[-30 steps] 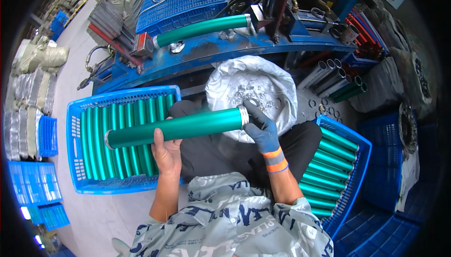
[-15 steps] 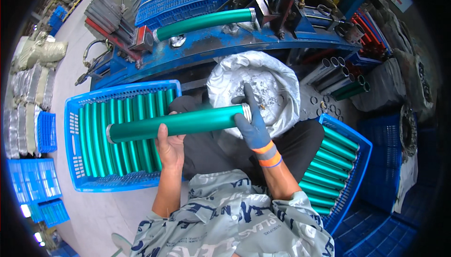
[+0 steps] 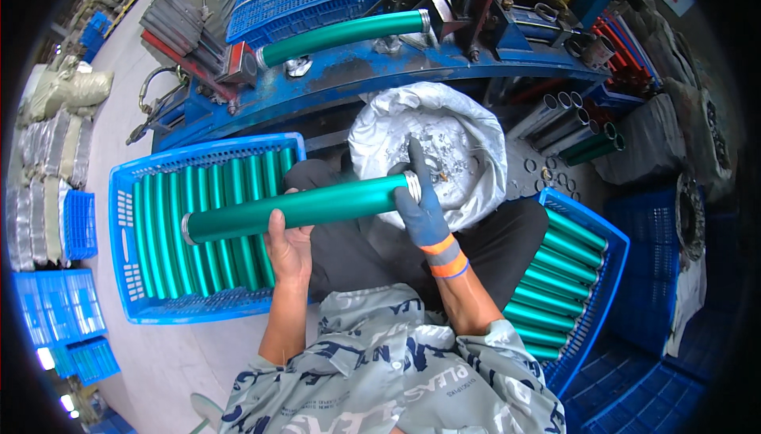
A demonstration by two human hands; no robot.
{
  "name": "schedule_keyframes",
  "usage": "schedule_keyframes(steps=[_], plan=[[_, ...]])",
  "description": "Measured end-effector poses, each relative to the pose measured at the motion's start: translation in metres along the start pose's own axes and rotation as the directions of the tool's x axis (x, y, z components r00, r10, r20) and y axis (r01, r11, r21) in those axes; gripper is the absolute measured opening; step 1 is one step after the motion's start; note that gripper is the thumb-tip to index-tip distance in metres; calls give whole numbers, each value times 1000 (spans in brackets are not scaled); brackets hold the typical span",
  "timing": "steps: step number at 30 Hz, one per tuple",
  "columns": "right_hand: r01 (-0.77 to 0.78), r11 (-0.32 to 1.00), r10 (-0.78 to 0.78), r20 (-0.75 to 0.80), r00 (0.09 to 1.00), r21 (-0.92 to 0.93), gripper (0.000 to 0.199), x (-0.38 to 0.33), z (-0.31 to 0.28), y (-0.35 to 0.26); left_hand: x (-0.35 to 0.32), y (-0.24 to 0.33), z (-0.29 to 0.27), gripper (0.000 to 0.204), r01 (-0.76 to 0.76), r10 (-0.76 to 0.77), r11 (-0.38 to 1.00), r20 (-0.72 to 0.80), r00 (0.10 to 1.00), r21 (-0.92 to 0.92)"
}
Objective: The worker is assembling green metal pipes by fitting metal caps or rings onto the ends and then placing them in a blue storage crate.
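Observation:
A long green metal tube (image 3: pixel 317 207) with silver ends lies across my lap, its left end a little lower than its right. My bare left hand (image 3: pixel 288 245) supports it near the middle, thumb on the near side and fingers partly hidden behind. At the silver right end, my right hand (image 3: pixel 426 216) wears a dark glove with an orange and grey cuff. Its thumb presses the rim while one finger stretches past it toward a white sack (image 3: pixel 365 129). Metal scraps lie inside the sack, just beyond the tube's end.
Blue crates of green tubes stand at my left (image 3: pixel 123 156) and right (image 3: pixel 610 275). Ahead, a blue machine bench (image 3: pixel 341 73) carries another green tube (image 3: pixel 341 38). Bare and green tubes (image 3: pixel 567 125) and loose rings (image 3: pixel 555 176) lie right of the sack.
The tube's right end and my gloved hand have shifted very slightly up and left, with a small turn of the right wrist. My left hand keeps its hold.

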State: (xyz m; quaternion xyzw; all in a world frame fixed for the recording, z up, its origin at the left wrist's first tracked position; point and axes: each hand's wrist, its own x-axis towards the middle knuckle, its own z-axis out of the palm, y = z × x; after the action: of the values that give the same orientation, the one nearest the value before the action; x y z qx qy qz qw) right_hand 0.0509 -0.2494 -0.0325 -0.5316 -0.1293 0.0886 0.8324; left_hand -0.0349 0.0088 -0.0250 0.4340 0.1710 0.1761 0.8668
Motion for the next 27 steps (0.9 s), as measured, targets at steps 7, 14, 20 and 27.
schedule_keyframes(steps=[7,14,20,27], plan=[[45,999,-45,43,998,-9,117,11,-6,-13,9,-5,1,54,68,-76,993,-87,993,-98],[23,984,1,133,991,-175,98,3,-47,-33,12,0,7,56,135,-144,977,-45,989,-166],[-26,978,51,116,992,-209,86,-1,-46,-37,13,-1,2,48,100,-98,987,18,995,-128],[-117,984,109,62,992,136,76,-2,-43,-29,14,1,11,45,50,-45,992,48,998,-117]])
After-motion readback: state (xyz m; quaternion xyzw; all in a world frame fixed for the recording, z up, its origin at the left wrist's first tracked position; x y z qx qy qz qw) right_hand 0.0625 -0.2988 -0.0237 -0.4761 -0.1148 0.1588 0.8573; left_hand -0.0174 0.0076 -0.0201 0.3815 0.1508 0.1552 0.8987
